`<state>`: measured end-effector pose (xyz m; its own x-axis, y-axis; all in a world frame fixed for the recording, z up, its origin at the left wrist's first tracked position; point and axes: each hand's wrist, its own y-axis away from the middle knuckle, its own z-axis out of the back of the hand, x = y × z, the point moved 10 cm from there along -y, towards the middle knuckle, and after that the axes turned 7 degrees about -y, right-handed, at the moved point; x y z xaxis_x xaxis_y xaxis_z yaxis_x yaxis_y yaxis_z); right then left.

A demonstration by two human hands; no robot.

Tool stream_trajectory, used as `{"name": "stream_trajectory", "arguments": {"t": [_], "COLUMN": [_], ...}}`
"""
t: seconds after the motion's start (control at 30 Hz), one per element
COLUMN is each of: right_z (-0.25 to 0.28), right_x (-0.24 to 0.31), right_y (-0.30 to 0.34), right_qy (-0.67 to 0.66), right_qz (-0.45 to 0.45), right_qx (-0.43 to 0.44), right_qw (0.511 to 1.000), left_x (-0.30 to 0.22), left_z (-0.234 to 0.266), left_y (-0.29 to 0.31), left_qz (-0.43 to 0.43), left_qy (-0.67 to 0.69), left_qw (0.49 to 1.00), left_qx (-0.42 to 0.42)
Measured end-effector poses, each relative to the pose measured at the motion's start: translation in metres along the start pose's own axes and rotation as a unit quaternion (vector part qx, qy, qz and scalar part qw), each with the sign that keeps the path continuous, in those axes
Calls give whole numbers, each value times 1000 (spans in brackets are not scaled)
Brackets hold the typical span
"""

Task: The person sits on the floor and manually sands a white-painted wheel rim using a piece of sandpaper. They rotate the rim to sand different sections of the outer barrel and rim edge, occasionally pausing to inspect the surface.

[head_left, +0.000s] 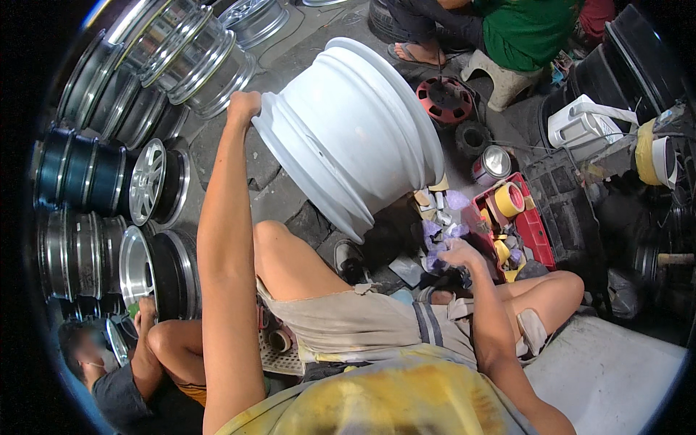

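Note:
A large wheel rim (355,123), coated pale white, stands tilted in front of me. My left hand (245,106) is closed round its outer lip at the upper left, with that arm stretched out straight. Lower down on the right, my right hand (462,254) reaches among crumpled purple pieces (435,235) that look like abrasive sheet. Its fingers stretch out and their tips touch the nearest piece; no firm grip shows. Small grey and tan blocks (428,201) lie in the same pile. Beside it is a red crate (535,232) with tape rolls (509,199) and scraps inside.
Stacked metal rims (83,250) line the left side. A co-worker (116,370) crouches at lower left by a silver rim (138,264). Another person in green (525,32) sits at the back. A tin can (491,164), a white jug (583,125) and dark crates (562,196) stand right.

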<state>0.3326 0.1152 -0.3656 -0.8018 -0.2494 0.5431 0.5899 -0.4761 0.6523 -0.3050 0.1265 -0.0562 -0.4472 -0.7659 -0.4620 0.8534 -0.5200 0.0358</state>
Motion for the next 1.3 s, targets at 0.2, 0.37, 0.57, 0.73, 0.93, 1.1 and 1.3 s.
{"name": "stream_trajectory", "arguments": {"t": [0.2, 0.37, 0.57, 0.73, 0.93, 1.1, 1.3], "right_z": [75, 108, 112, 127, 142, 164, 190], "right_x": [93, 129, 148, 165, 197, 234, 291], "right_y": [41, 64, 67, 83, 93, 98, 107], "right_qy": [-449, -546, -550, -511, -538, -558, -170], "right_qz": [118, 164, 191, 187, 259, 342, 385], "right_qx": [-30, -52, -56, -111, -145, -132, -311], "right_qw": [885, 820, 811, 831, 789, 744, 852], "left_x": [-19, -13, -2, -15, 3, -3, -9], "left_z": [9, 7, 7, 10, 6, -2, 3], "left_y": [22, 14, 3, 18, 2, 6, 23], "left_qz": [-38, -14, -7, -9, 13, 25, 56], "left_qy": [51, 62, 24, 24, 2, 50, 33], "left_qw": [998, 998, 1000, 999, 1000, 998, 998], "left_qx": [-10, -8, -9, -20, -18, 9, 14]}}
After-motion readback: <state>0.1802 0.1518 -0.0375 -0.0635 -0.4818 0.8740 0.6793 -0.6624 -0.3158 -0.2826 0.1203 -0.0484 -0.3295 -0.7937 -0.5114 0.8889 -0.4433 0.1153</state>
